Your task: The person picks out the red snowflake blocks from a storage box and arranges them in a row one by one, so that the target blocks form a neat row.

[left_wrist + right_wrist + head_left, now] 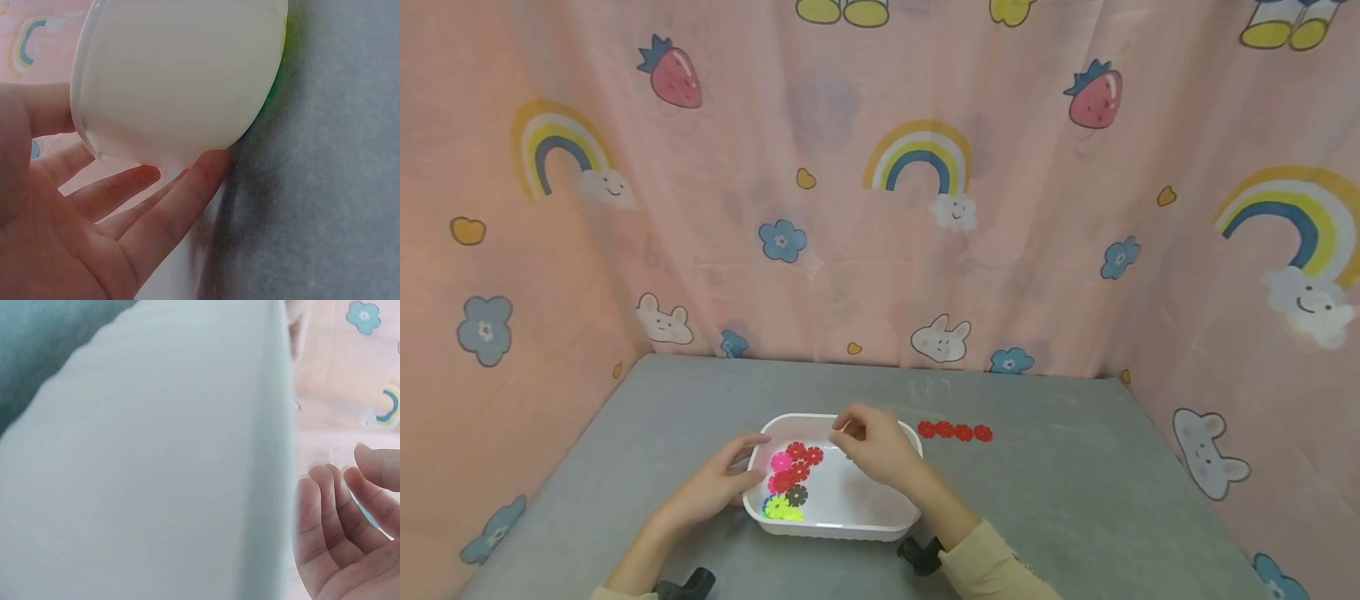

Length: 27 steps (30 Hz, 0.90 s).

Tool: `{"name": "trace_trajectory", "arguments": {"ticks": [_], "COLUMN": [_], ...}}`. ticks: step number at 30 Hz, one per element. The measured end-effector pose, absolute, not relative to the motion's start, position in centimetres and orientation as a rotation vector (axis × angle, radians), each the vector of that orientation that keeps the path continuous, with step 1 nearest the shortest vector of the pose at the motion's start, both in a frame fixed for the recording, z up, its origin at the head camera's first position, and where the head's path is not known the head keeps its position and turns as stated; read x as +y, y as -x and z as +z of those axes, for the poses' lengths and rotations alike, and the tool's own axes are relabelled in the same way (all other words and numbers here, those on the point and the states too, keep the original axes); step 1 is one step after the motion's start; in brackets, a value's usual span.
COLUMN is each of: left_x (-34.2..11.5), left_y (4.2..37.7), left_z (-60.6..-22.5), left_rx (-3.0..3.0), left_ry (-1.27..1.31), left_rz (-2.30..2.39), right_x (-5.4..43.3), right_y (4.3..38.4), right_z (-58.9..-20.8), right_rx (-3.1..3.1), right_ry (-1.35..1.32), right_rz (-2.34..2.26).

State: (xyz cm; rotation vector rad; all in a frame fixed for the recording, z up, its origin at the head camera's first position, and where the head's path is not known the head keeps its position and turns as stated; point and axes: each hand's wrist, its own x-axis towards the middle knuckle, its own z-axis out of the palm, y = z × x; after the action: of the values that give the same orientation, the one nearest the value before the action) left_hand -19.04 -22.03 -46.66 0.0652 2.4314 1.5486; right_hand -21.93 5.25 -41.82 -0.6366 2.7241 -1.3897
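A white tray (823, 527) sits on the grey table (1060, 500) and holds several flower-shaped plastic pieces (792, 479) in red, pink, yellow-green, brown and blue, bunched at its left end. My left hand (751, 463) lies against the tray's left outer wall with straight fingers; in the left wrist view the fingers (181, 200) touch the tray (181, 75) from below. My right hand (852, 432) hovers over the tray's far rim, fingers loosely curled, nothing visible between them. In the right wrist view the right hand (350, 506) shows beside the tray's wall (156, 475).
A row of several red flower pieces (955, 432) lies on the table right of the tray. Pink patterned curtains (880, 208) close off the back and both sides. Bare grey table lies to the right and at the front.
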Motion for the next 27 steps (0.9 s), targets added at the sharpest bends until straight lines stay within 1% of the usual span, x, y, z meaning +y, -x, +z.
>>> {"name": "trace_trajectory", "arguments": {"ticks": [6, 15, 27], "left_x": [-22.1, -22.2, -22.3], "left_y": [19.2, 19.0, 19.0], "left_z": [-46.9, -46.7, -46.7], "left_rx": [2.433, 2.424, 2.409], "left_ry": [-0.084, -0.109, -0.106], "left_rz": [1.547, 1.578, 1.586], "right_x": [3.4, 1.1, -1.3], "right_y": [21.7, 21.8, 22.5], "right_z": [-42.5, -43.5, -44.8], "right_rx": [2.689, 2.648, 2.589], "right_ry": [0.596, 0.700, 0.657], "right_rz": [-1.319, -1.233, -1.095]}}
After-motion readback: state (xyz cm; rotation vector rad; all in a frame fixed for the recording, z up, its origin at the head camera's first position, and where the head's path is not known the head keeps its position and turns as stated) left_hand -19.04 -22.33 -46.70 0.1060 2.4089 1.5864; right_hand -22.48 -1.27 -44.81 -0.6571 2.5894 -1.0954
